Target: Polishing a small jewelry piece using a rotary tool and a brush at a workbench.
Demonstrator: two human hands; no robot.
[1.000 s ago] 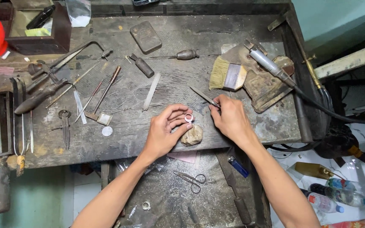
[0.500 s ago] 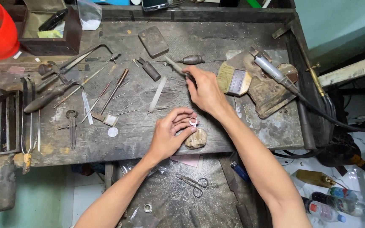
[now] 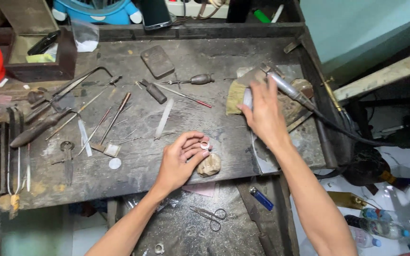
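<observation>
Rough, scarred dark wood on the workbench [image 3: 134,161], matt and dusty up to its front edge. Smooth pale ring [image 3: 205,145], faintly shiny, pinched in the left hand [image 3: 180,161]. Bright polished metal on the rotary handpiece [image 3: 285,87] under the right hand [image 3: 262,111]. Dull steel on the flat file [image 3: 163,124]. Glossy blue plastic on the lighter [image 3: 262,198].

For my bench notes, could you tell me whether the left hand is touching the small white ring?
Touching: the head view shows the small white ring pinched at the fingertips of the left hand.
</observation>
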